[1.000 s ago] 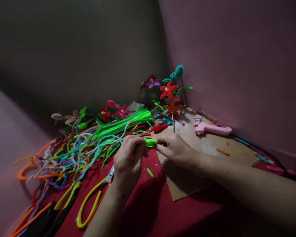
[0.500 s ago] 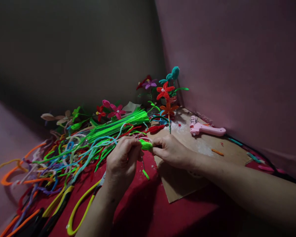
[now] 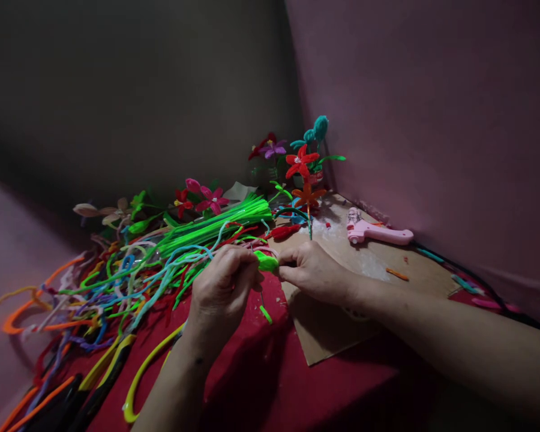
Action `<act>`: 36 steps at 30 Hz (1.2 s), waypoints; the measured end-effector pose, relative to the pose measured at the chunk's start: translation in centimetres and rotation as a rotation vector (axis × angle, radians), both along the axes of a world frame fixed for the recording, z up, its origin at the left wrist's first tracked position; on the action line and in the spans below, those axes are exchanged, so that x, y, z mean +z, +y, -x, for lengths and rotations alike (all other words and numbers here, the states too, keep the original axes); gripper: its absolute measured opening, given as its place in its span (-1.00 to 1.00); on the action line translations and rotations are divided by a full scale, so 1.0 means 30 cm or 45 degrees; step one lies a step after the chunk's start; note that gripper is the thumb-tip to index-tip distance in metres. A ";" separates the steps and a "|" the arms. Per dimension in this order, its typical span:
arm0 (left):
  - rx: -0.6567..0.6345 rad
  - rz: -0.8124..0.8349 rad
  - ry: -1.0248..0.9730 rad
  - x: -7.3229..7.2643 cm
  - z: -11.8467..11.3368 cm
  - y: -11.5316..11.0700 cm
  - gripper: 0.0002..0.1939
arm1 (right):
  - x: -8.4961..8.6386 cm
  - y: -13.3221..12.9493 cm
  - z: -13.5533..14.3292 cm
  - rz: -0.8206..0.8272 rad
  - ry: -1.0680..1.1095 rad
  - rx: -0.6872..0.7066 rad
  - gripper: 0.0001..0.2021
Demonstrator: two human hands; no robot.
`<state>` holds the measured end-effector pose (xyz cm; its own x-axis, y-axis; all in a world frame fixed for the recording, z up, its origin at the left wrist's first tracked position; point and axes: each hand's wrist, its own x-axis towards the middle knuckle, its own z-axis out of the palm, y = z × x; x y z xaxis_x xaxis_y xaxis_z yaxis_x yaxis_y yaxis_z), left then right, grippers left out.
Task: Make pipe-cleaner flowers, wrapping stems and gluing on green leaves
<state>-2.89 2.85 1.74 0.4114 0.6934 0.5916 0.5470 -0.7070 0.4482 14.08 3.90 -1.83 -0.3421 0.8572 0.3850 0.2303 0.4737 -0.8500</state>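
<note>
A short, fuzzy bright green pipe cleaner piece is stretched between my two hands over the red table. My left hand pinches its left end, fingers closed. At the other end, the thumb and forefinger of my right hand are closed on it. A thin dark wire hangs below my left fingers, and a small green pipe cleaner scrap shows near its lower end. Just behind my right hand stands an orange pipe cleaner flower on a wrapped stem.
A bundle of green pipe cleaners and a tangle of coloured ones lie left. Yellow-handled scissors and yellow-black pliers are nearer. A pink glue gun rests on cardboard. Walls enclose the back and right.
Both hands keep their grip on the green piece with hardly any movement. The view has shifted slightly, and my left forearm now covers more of the scissors.
</note>
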 end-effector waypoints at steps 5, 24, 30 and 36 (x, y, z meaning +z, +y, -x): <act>-0.003 0.012 -0.008 0.000 0.003 0.003 -0.91 | -0.002 0.002 -0.003 0.107 0.035 0.004 -0.79; 0.087 -0.190 -0.009 -0.032 -0.004 0.006 -0.90 | 0.013 -0.003 -0.003 0.408 0.105 0.027 -0.78; 0.095 -0.255 0.063 -0.020 0.001 0.009 -0.90 | 0.032 -0.006 -0.006 0.640 0.246 0.104 -0.92; 0.133 -0.149 -0.052 -0.020 -0.008 -0.002 -0.93 | 0.030 -0.001 0.000 0.687 0.434 0.058 -0.92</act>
<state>-2.66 2.80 1.14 0.3149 0.6564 0.6855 0.6030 -0.6961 0.3896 14.07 3.86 -0.93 -0.3169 0.9485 -0.0029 -0.1052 -0.0382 -0.9937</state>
